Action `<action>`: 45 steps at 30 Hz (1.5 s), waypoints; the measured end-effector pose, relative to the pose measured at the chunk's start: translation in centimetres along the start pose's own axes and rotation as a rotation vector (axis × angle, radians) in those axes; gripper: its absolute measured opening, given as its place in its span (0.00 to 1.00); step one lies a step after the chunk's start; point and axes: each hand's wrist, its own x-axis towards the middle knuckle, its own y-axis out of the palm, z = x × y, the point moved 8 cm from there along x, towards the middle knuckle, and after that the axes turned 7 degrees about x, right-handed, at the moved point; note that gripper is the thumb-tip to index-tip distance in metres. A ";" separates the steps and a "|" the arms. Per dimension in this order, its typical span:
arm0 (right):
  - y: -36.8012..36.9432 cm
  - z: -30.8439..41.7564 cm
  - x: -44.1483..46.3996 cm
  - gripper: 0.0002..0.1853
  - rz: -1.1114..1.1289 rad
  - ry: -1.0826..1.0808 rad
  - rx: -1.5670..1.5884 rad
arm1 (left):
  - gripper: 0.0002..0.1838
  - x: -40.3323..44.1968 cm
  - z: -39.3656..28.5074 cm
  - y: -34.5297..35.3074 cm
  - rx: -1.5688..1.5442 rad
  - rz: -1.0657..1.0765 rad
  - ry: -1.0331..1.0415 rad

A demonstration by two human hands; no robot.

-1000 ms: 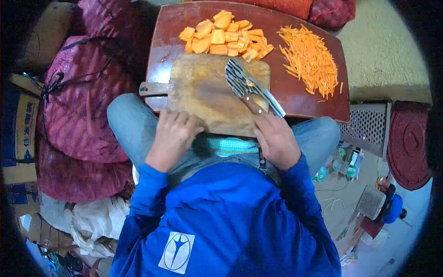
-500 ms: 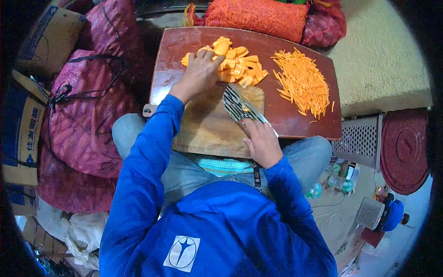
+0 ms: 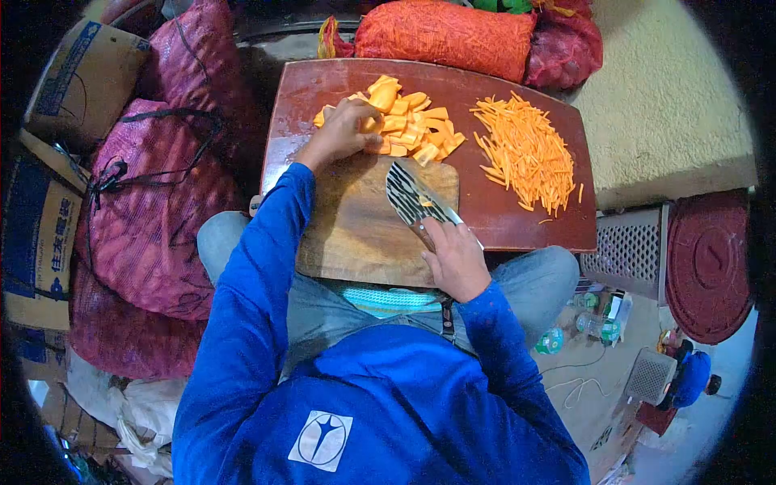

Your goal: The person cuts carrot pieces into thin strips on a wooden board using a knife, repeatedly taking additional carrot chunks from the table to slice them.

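Observation:
A pile of sliced orange carrot pieces point(image 3: 412, 121) lies at the back of the wooden cutting board point(image 3: 356, 226) and on the red tabletop behind it. My left hand point(image 3: 343, 133) is at the pile's left side, its fingers and thumb curled around a carrot piece, partly hidden by the fingers. In my right hand point(image 3: 457, 255) is a cleaver point(image 3: 411, 194) with a dark-patterned blade, gripped by its handle and resting at an angle over the board's right side. A heap of shredded carrot point(image 3: 529, 153) lies on the right of the table.
The red table point(image 3: 303, 89) stands across my crossed legs. Pink mesh sacks point(image 3: 153, 218) and cardboard boxes point(image 3: 89, 77) crowd the left. Behind the table lies an orange-filled mesh bag point(image 3: 444, 40). A pale ledge point(image 3: 655, 105), a maroon lid point(image 3: 707, 267) and plastic bottles point(image 3: 594, 325) are on the right.
My left hand has shifted slightly and its fingers have closed in at the pile. The cleaver stays in my right hand, nearly still. The view has tilted a little.

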 end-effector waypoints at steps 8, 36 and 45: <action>0.2 -0.5 -0.1 0.33 0.018 0.032 0.014 | 0.35 -0.8 -1.4 -1.4 0.086 -0.015 -0.147; -2.9 0.5 -0.4 0.31 0.012 0.163 0.226 | 0.23 -15.0 -13.5 -0.8 0.121 -0.103 0.011; -1.7 3.3 -1.6 0.29 0.075 0.070 0.342 | 0.20 -15.1 -14.2 -0.1 0.298 -0.049 0.024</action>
